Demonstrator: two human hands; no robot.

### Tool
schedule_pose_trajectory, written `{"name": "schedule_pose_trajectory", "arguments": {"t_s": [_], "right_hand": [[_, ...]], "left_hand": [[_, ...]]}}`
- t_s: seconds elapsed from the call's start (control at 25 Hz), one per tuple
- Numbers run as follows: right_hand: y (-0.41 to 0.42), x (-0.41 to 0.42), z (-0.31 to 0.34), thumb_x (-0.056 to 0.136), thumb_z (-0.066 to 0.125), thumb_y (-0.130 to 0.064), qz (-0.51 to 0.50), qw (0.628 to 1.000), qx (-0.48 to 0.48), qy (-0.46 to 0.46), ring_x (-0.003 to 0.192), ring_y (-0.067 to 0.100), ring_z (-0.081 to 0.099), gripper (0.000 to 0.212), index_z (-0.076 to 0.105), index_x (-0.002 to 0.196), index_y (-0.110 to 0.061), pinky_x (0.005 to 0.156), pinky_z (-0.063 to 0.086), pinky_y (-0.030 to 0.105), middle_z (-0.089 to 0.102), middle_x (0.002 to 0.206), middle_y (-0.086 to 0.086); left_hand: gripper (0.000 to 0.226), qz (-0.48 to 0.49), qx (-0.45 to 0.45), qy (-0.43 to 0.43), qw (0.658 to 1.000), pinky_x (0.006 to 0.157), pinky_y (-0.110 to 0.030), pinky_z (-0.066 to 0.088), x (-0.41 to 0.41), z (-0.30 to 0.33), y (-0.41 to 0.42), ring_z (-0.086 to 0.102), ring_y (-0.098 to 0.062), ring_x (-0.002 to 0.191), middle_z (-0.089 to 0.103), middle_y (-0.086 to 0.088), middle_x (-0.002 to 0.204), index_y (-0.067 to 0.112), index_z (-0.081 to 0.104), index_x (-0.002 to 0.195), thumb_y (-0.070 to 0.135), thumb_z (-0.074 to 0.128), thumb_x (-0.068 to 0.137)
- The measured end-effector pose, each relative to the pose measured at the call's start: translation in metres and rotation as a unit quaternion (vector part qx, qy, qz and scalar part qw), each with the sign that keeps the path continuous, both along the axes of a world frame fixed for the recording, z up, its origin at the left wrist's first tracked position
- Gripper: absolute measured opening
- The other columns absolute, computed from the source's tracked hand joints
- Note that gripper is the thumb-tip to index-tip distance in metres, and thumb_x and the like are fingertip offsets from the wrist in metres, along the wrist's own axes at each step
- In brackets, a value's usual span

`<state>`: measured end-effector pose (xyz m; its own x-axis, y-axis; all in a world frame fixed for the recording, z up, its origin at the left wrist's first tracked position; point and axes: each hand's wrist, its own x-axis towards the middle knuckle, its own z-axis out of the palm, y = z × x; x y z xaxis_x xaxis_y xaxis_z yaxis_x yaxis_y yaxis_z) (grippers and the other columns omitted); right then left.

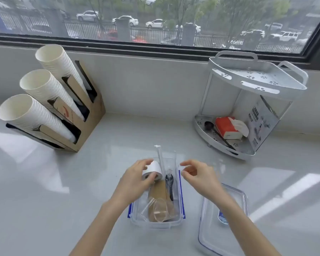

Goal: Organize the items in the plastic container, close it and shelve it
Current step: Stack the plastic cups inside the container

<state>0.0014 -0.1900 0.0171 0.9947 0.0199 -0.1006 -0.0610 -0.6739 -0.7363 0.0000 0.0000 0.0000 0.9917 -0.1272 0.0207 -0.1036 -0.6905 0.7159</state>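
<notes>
A clear plastic container (155, 223) with blue side clips stands on the counter in front of me. Inside lie a brown paper piece (158, 190), a clear plastic cup (160, 209) on its side, a black fork (169, 179) and wrapped straws (161, 159) that stick out over the far rim. My left hand (135, 183) grips a white paper roll (153, 171) at the container's far left corner. Above the container's right rim my right hand (199, 177) hovers with fingers apart, holding nothing. The clear lid (224, 218) lies flat to the right.
A cardboard holder with three stacks of white paper cups (44, 100) stands at the left. A white two-tier corner shelf (248, 108) at the back right holds a red tissue pack (227, 127) and a black spoon on its lower tier. A window sill runs behind.
</notes>
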Motion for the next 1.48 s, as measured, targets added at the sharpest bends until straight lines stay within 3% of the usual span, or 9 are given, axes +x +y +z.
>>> {"name": "schedule_pose_trajectory", "arguments": {"t_s": [0.12, 0.32, 0.52, 0.76, 1.0, 1.28, 1.48], "right_hand": [[0.010, -0.008, -0.016, 0.085, 0.055, -0.022, 0.022, 0.999, -0.012, 0.043, 0.086, 0.015, 0.062, 0.023, 0.064, 0.106, -0.021, 0.079, 0.048, 0.026, 0.064, 0.087, -0.005], [0.028, -0.020, -0.039, 0.081, 0.058, -0.034, 0.045, 0.995, -0.039, 0.082, 0.094, 0.014, 0.060, 0.030, 0.065, 0.107, -0.021, 0.090, 0.050, 0.032, 0.068, 0.108, -0.003], [0.039, -0.028, -0.048, 0.081, 0.056, -0.046, 0.086, 0.985, -0.107, 0.108, 0.111, 0.017, 0.055, 0.045, 0.056, 0.121, -0.024, 0.088, 0.042, 0.030, 0.056, 0.121, -0.003], [0.040, -0.032, -0.051, 0.085, 0.053, -0.042, 0.075, 0.984, -0.126, 0.105, 0.110, 0.017, 0.055, 0.036, 0.059, 0.116, -0.024, 0.079, 0.039, 0.027, 0.057, 0.122, -0.004], [0.039, -0.034, -0.052, 0.089, 0.044, -0.029, 0.061, 0.985, -0.141, 0.073, 0.110, 0.020, 0.056, 0.031, 0.060, 0.116, -0.024, 0.077, 0.038, 0.028, 0.058, 0.122, -0.004], [0.023, -0.029, -0.046, 0.091, 0.044, -0.021, -0.027, 0.997, -0.066, 0.009, 0.091, 0.021, 0.061, 0.025, 0.067, 0.103, -0.021, 0.078, 0.046, 0.030, 0.068, 0.108, -0.001], [0.014, -0.023, -0.044, 0.091, 0.045, -0.017, -0.068, 0.998, -0.012, 0.008, 0.071, 0.012, 0.056, 0.023, 0.066, 0.101, -0.018, 0.069, 0.042, 0.023, 0.070, 0.104, -0.001]], "left_hand": [[0.034, 0.003, 0.006, 0.010, 1.000, 0.084, -0.016, 0.036, -0.010, -0.016, 0.002, 0.055, -0.012, 0.104, 0.060, 0.000, 0.122, 0.016, 0.053, 0.121, 0.022, 0.054, 0.087], [0.039, -0.022, 0.070, 0.044, 0.996, 0.096, -0.022, 0.037, -0.021, -0.046, 0.008, 0.050, -0.013, 0.110, 0.058, 0.005, 0.124, 0.021, 0.050, 0.123, 0.032, 0.056, 0.086], [0.046, -0.042, 0.178, 0.056, 0.981, 0.103, -0.027, 0.022, -0.028, -0.053, 0.007, 0.038, -0.009, 0.126, 0.047, 0.012, 0.136, 0.027, 0.039, 0.131, 0.043, 0.044, 0.089], [0.053, -0.095, 0.299, 0.062, 0.947, 0.107, -0.034, 0.014, -0.031, -0.059, -0.002, 0.033, -0.014, 0.129, 0.041, 0.008, 0.142, 0.023, 0.031, 0.137, 0.045, 0.042, 0.089], [0.052, -0.103, 0.276, 0.075, 0.953, 0.106, -0.034, 0.016, -0.029, -0.060, -0.002, 0.037, -0.016, 0.126, 0.041, 0.003, 0.137, 0.027, 0.027, 0.139, 0.043, 0.039, 0.091], [0.041, -0.068, 0.169, 0.068, 0.981, 0.100, -0.029, 0.012, -0.034, -0.058, -0.002, 0.039, -0.007, 0.121, 0.048, 0.007, 0.126, 0.031, 0.050, 0.122, 0.046, 0.024, 0.094], [0.031, -0.076, 0.187, 0.032, 0.979, 0.089, -0.025, 0.012, -0.037, -0.061, 0.000, 0.044, -0.010, 0.117, 0.048, 0.010, 0.127, 0.027, 0.042, 0.118, 0.040, 0.042, 0.090]]}}
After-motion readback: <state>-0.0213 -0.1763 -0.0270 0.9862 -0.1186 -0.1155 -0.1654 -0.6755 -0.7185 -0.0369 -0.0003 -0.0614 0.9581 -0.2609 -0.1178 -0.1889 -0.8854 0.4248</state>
